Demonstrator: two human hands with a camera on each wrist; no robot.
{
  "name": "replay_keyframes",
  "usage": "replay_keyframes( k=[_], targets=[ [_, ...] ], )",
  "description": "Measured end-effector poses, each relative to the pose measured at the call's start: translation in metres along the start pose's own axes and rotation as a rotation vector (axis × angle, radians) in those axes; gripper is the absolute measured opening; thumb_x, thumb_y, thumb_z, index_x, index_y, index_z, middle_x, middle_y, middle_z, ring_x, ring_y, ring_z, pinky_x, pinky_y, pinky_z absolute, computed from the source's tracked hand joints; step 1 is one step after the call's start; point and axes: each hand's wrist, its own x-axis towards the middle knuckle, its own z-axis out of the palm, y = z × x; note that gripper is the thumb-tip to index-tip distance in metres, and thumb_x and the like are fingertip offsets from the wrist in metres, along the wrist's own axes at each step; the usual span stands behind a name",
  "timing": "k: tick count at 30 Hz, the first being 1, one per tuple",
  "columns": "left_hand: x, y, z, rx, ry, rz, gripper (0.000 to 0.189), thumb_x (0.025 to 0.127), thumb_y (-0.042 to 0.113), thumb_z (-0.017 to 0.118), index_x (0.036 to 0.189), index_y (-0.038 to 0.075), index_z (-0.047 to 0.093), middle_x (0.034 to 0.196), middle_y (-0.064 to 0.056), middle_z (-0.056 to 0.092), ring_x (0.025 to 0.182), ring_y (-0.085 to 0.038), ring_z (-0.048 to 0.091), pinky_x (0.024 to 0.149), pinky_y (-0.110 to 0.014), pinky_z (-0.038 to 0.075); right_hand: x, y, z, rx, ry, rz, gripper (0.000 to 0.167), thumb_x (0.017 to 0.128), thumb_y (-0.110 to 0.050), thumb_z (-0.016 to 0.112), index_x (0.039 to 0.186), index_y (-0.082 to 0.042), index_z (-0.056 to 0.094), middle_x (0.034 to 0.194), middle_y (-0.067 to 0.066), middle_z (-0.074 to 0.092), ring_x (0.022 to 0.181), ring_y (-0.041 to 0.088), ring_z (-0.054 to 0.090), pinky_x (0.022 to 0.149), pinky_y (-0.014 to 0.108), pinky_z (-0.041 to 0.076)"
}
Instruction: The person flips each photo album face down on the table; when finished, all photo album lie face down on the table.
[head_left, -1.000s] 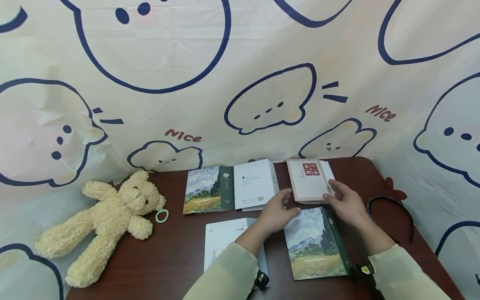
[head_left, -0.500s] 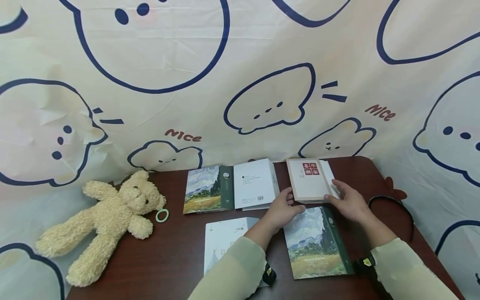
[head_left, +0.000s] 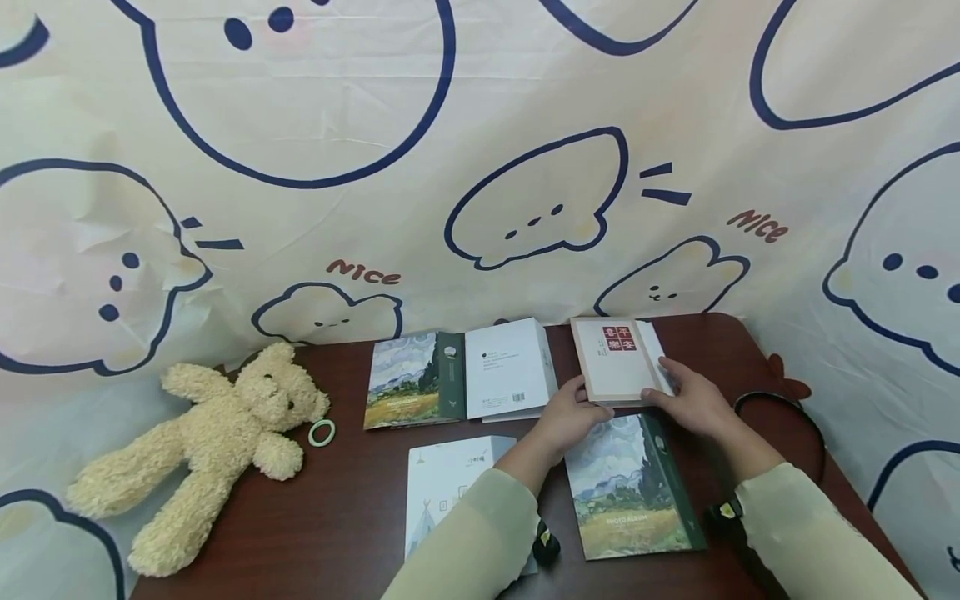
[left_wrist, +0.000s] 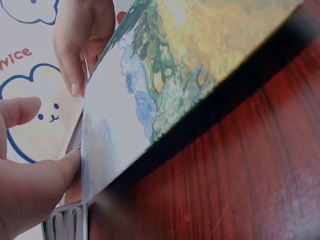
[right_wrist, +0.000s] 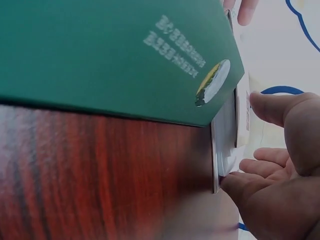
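Note:
A cream book with a red block of characters lies at the back right of the table. My left hand holds its near left corner, fingers at the left edge and thumb along the near edge. At the right side my right hand grips it, thumb over the cover. The right wrist view shows that thumb above the book and the fingers lower, by its edge. In front lies a photo album with a painted landscape and green spine; it hides part of the book in both wrist views.
Another landscape-covered album and a white book lie at the back middle. A pale book is partly under my left sleeve. A teddy bear, a green ring and a dark headband lie on the table.
My left hand has moved right to the book's near left corner. My right hand has closed in at its right edge. The book keeps its place.

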Motion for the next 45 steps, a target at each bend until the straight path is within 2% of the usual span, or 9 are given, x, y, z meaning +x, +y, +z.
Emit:
replay_keyframes(
  k=[8, 14, 25, 38, 45],
  targets=[
    [-0.001, 0.000, -0.004, -0.015, -0.015, -0.010, 0.076, 0.091, 0.015, 0.076, 0.157, 0.002, 0.040, 0.142, -0.009, 0.059, 0.126, -0.023, 0.061, 0.109, -0.044, 0.047, 0.003, -0.004, 0.001, -0.009, -0.014, 0.001, 0.093, 0.098, -0.054, 0.066, 0.160, 0.005, 0.029, 0.156, 0.038, 0.035, 0.139, 0.057, 0.039, 0.108, 0.070, 0.037],
    [-0.002, -0.001, -0.005, -0.030, -0.031, 0.012, 0.069, 0.092, 0.014, 0.075, 0.153, 0.001, 0.046, 0.140, -0.009, 0.062, 0.123, -0.021, 0.063, 0.107, -0.042, 0.049, 0.003, -0.008, 0.001, -0.011, -0.025, 0.015, 0.093, 0.098, -0.054, 0.065, 0.160, 0.005, 0.029, 0.156, 0.038, 0.034, 0.139, 0.057, 0.038, 0.108, 0.070, 0.037],
    [-0.007, 0.000, -0.006, -0.083, -0.020, 0.003, 0.062, 0.095, 0.011, 0.071, 0.151, -0.001, 0.048, 0.138, -0.009, 0.063, 0.123, -0.022, 0.063, 0.107, -0.043, 0.049, 0.003, -0.013, 0.005, -0.010, -0.026, 0.016, 0.090, 0.098, -0.053, 0.064, 0.159, 0.006, 0.031, 0.155, 0.038, 0.036, 0.138, 0.056, 0.041, 0.108, 0.069, 0.038],
    [-0.011, 0.004, -0.011, -0.039, -0.001, 0.038, 0.057, 0.094, 0.014, 0.072, 0.148, 0.009, 0.055, 0.134, -0.002, 0.063, 0.120, -0.020, 0.061, 0.105, -0.044, 0.049, 0.002, -0.018, 0.006, 0.031, -0.051, -0.016, 0.083, 0.101, -0.045, 0.064, 0.158, 0.007, 0.032, 0.155, 0.036, 0.038, 0.137, 0.054, 0.044, 0.106, 0.067, 0.041],
    [-0.016, 0.009, -0.013, -0.027, -0.007, 0.047, 0.058, 0.094, 0.018, 0.076, 0.148, 0.014, 0.056, 0.134, 0.001, 0.062, 0.126, -0.021, 0.061, 0.106, -0.045, 0.049, -0.002, -0.025, 0.004, 0.113, -0.121, 0.005, 0.082, 0.102, -0.045, 0.063, 0.161, 0.001, 0.029, 0.158, 0.035, 0.034, 0.134, 0.050, 0.045, 0.108, 0.068, 0.039]
  ],
)
